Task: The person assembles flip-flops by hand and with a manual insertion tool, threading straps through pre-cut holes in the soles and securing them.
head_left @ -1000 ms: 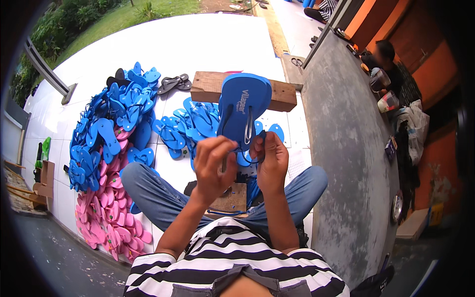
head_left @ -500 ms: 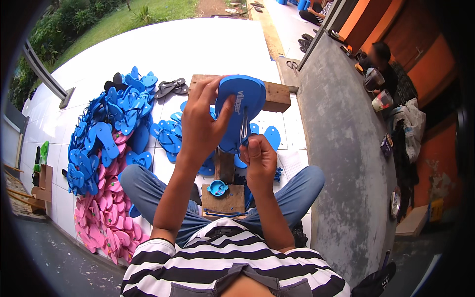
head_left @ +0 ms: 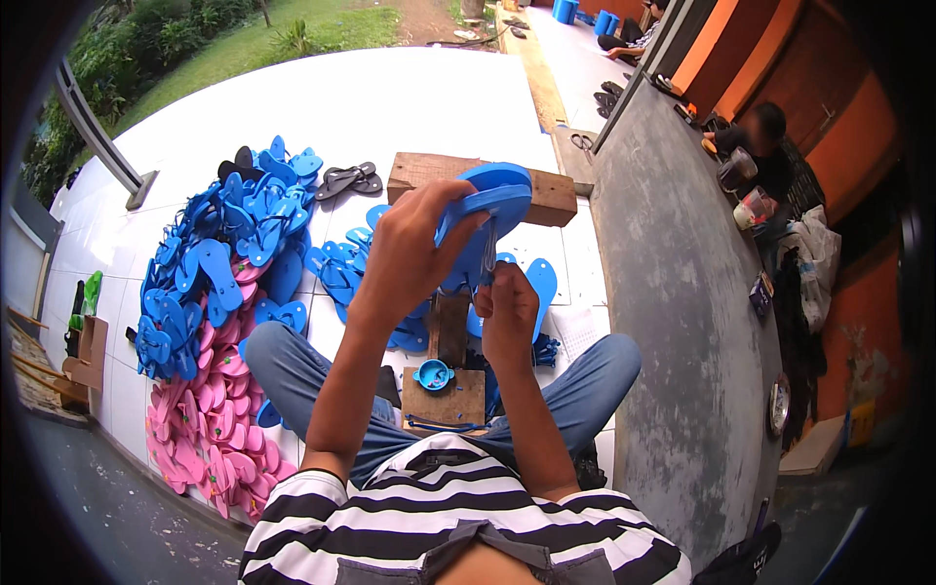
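Observation:
My left hand [head_left: 414, 244] is closed around a blue flip-flop sole [head_left: 505, 200], thumb on one face and fingers behind. The sole is held up in front of me, bent or tilted so its thick edge shows. A thin shiny metal tool [head_left: 489, 253] runs from the sole down to my right hand [head_left: 509, 307], which is closed on its lower end. Whether a strap is also pinched there is hidden by my fingers. Below stands a wooden stand [head_left: 448, 327] with a small blue bowl [head_left: 433, 374] holding small bits.
Left of me lies a heap of blue flip-flops [head_left: 219, 268], with pink flip-flops [head_left: 219, 419] nearer. A wooden beam [head_left: 554, 198] crosses behind the sole. A black pair of flip-flops [head_left: 349, 181] sits beyond. Scissors [head_left: 582, 142] rest on the right ledge; another person [head_left: 760, 136] sits at right.
The sole has gone from showing its flat face to a bent or tilted pose with its edge visible. My left hand has turned with it; both hands keep their grip.

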The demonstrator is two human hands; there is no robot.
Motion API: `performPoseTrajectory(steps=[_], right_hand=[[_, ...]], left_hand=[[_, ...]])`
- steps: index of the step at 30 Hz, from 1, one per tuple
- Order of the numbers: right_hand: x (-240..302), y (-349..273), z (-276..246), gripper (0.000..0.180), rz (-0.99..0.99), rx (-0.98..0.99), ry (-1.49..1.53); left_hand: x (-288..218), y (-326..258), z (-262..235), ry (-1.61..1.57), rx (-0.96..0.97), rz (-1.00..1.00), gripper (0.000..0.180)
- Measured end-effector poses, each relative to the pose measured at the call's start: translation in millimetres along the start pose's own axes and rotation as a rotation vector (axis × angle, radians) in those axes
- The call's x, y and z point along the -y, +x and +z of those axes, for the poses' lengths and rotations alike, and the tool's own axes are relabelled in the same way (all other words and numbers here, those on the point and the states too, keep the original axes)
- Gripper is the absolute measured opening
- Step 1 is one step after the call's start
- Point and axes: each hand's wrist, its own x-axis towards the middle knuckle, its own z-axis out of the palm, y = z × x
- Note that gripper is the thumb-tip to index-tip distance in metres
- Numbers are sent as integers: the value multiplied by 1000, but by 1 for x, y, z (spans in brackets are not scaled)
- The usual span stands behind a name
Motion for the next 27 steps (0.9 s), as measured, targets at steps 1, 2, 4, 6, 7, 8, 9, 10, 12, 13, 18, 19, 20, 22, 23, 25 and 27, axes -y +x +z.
performPoseTrajectory(steps=[1, 2, 4, 6, 7, 8, 9, 10, 12, 13, 18, 19, 20, 22, 23, 25, 27], right_hand=[[1, -2, 0, 25, 10, -28, -41], [1, -4, 1, 25, 20, -56, -81], [2, -3, 4, 24, -10, -87, -129], [1, -1, 7, 24, -65, -95, -151], [0, 2, 8, 24, -96, -102, -149], [-1, 7, 9, 24, -128, -110, -146], [-3, 12, 10, 24, -157, -121, -138], [-2, 17, 9, 25, -175, -118, -184], [6, 13, 5, 26, -182, -98, -365], [10, 11, 4, 27, -182, -87, -453], [31, 6, 0, 24, -256, -46, -675], [34, 11, -2, 23, -256, -17, -715], [37, 14, -8, 19, -502, -29, -944], [41, 18, -4, 27, -610, -58, -875], [44, 22, -1, 35, -601, -39, -797], [49, 26, 6, 44, -411, 100, -580], [50, 32, 9, 44, -418, 91, -615]], left_hand=[[-1, -1, 1, -12, 4, -1, 25], [0, -3, 2, -22, -1, 26, 24], [2, -4, 5, -43, -18, 100, 22], [3, -5, 8, -171, -22, -15, 21], [2, -6, 10, -237, -25, -75, 21], [1, -7, 10, -258, -22, -111, 21], [1, -8, 9, -275, -12, -146, 22], [1, -8, 9, -293, -2, -181, 23], [6, -16, 14, -411, -37, -215, 24], [10, -18, 15, -466, -54, -235, 24], [8, -23, 34, -547, -102, -277, 24], [4, -21, 38, -580, -126, -294, 24], [-2, -23, 38, -602, -140, -296, 22], [-3, -26, 44, -710, -170, -312, 20], [-3, -27, 44, -763, -185, -319, 19], [-4, -29, 40, -757, -186, -345, 18], [-8, -28, 39, -763, -184, -355, 18]])
